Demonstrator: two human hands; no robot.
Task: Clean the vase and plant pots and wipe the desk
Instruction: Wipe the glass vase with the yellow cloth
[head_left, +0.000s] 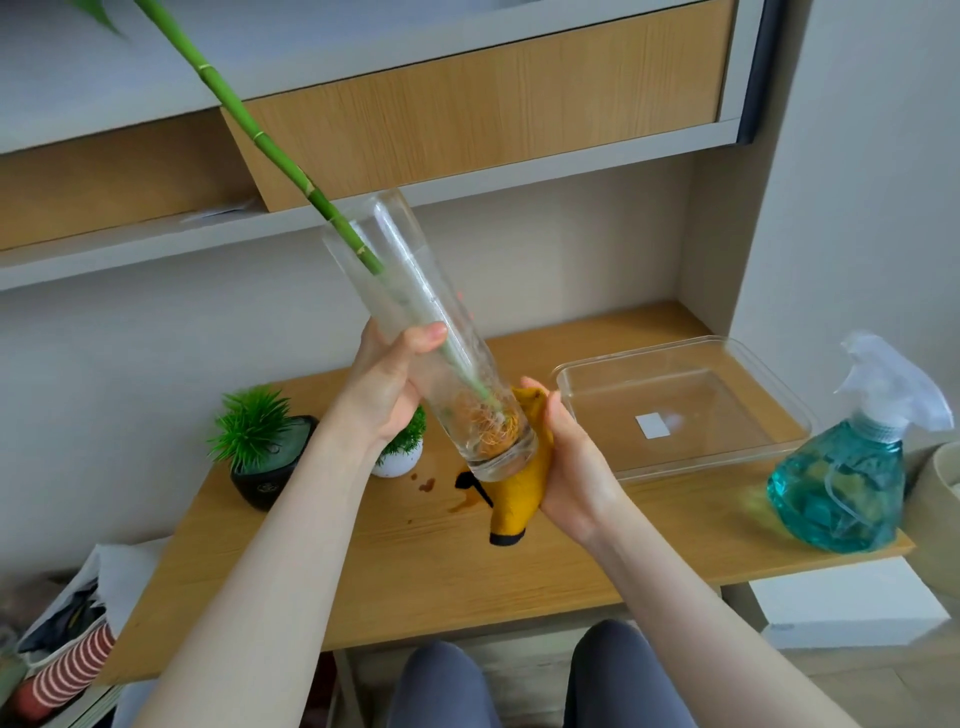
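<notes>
No readable writing shows in the head view; a blank white sticker (650, 425) sits under the clear plastic tray (769, 415), and the emblem on the black plant pot (272, 475) is too small to read. The left hand (387, 392) holds the tilted glass vase (431, 338) above the table (415, 566), fingers wrapped around its middle, mouth up-left, with a bamboo stalk (260, 137) in it. The right hand (566, 457) grips a yellow cloth (522, 501) pressed against the vase's base. A white plant pot (397, 462) stands behind the left wrist; a teal spray bottle (844, 488) stands at right. Brown spills (427, 485) mark the table.
</notes>
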